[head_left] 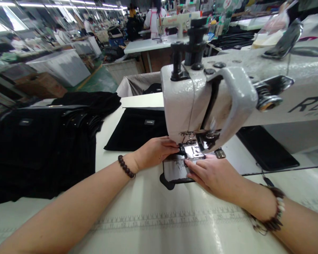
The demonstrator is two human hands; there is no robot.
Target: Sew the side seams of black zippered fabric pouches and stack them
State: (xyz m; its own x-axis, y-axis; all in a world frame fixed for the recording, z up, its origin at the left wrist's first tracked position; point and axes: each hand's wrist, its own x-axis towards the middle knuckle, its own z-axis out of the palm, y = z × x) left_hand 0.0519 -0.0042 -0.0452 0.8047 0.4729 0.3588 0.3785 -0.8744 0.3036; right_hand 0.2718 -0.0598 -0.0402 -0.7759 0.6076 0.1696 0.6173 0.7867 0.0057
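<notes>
A white industrial sewing machine stands on the table, its head over a shiny metal needle plate. My left hand reaches in from the left, its fingers pinched on a small black piece right under the presser foot. My right hand lies on the plate from the right, fingers pressed together at the same small black piece. Both wrists wear bead bracelets.
A folded black fabric piece with a label lies behind my left hand. A big pile of black garments covers the table's left. A black flat part lies at right. A printed ruler runs along the tabletop. People work at other machines behind.
</notes>
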